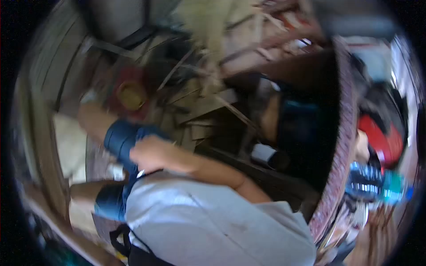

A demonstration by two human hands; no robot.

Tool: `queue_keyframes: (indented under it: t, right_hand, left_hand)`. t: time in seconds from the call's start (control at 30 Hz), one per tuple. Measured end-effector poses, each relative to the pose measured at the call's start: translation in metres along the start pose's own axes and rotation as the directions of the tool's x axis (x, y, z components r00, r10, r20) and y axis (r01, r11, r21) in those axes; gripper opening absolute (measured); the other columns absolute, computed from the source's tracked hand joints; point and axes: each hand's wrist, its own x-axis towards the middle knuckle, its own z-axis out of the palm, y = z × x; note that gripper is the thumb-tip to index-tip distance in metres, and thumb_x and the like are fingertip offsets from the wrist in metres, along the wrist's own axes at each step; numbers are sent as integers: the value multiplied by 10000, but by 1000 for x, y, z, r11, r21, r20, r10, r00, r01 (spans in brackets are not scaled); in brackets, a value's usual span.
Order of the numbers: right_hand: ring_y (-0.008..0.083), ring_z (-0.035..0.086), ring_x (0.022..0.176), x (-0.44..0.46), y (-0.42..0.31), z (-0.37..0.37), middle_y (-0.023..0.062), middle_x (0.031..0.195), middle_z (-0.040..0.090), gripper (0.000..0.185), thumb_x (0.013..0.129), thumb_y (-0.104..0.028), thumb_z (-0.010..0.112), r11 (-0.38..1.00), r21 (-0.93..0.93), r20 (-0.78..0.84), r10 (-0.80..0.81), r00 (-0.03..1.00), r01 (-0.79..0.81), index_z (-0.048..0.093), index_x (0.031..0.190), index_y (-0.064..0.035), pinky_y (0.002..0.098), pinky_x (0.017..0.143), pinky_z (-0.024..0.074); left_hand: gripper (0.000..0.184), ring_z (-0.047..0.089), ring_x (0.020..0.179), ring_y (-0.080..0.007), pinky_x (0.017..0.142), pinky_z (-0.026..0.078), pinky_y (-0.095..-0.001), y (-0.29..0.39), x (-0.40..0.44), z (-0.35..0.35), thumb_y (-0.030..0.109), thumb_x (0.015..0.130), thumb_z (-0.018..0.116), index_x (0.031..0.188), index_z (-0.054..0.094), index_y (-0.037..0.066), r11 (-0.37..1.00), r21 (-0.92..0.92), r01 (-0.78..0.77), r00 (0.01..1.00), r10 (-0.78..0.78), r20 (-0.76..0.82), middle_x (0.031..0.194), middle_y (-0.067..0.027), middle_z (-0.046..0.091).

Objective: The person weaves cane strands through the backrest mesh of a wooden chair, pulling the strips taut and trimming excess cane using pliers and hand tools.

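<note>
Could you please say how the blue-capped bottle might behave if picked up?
The bottle looks like clear, shiny plastic, so it would probably flex when squeezed and might feel slippery. Its rounded sides suggest it could roll if laid down.

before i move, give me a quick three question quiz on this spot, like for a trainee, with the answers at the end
1. Fill in the blank: the bottle at the right of the view has a ____ cap.
2. Multiple choice: which colour best fits the shirt at the bottom of the view?
a) bright red
b) dark green
c) pale, near white
3. True or false: the hand over the blue shorts is wrapped around that bottle.

Key: 1. blue; 2. c; 3. false, the bottle is well away from it, beyond the patterned edge.
</note>
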Motion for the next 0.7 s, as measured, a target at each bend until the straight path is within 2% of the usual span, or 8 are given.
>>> queue_keyframes:
  t: [0.1,0.2,0.33,0.4,0.5,0.57,0.63,0.7]
  right_hand:
    - [313,592,889,-30,23,49,90,807,638,107,658,-148,673,1000,-4,-363,-24,931,25,696,760,-124,439,659,497]
    - [299,554,942,-35,33,60,64,858,620,108,668,-147,669,998,54,-461,43,886,-20,686,775,-148,433,672,482]
    - [311,599,870,1,63,66,97,831,642,94,685,-156,662,996,49,-417,-48,907,76,674,774,-127,432,668,484]
    - [321,632,831,0,61,59,129,842,664,111,698,-159,645,991,12,-375,-122,919,136,677,796,-115,437,651,489]
    - [321,639,839,-1,65,60,124,836,671,94,696,-156,639,970,-20,-494,-221,841,243,682,770,-116,452,629,489]
    - [314,640,823,2,53,60,118,828,674,90,688,-170,646,978,6,-526,-174,832,209,679,751,-114,451,624,493]
    - [309,642,818,21,38,68,108,840,675,76,696,-162,634,985,-113,-469,-166,867,128,670,741,-112,444,647,503]
    - [304,648,829,13,30,55,106,835,676,92,729,-161,639,985,-1,-387,-159,908,173,679,784,-97,439,667,509]
  left_hand:
    - [254,647,888,-368,770,522,-461,-5,13,-16,175,955,460,1050,631,13,997,-16,75,991,-76,-113,986,-199,650]
    - [274,646,902,-387,789,525,-475,3,23,-26,173,981,414,1039,623,6,993,-71,100,982,-110,-152,969,-194,643]
    - [396,631,874,-400,766,525,-475,-22,39,-34,268,950,532,1160,572,-65,903,-425,57,992,-98,-75,1065,-281,621]
    - [384,622,901,-409,790,513,-477,-29,52,-23,258,946,516,1148,583,-62,933,-356,43,992,-82,-96,1070,-286,619]
    - [370,608,942,-423,827,495,-479,-60,69,-2,244,939,492,1128,600,-56,966,-253,44,992,-74,-107,1077,-292,616]
    - [365,599,969,-433,851,483,-481,-109,78,10,234,935,475,1116,612,-52,992,-111,52,994,-63,-94,1081,-297,615]
    - [361,590,997,-442,875,471,-483,-164,96,14,225,931,459,1103,623,-48,998,62,8,996,-2,-90,1086,-302,613]
    - [361,581,1024,-451,900,459,-485,-202,105,35,215,926,443,1090,634,-44,987,153,-57,983,83,-167,1090,-306,611]
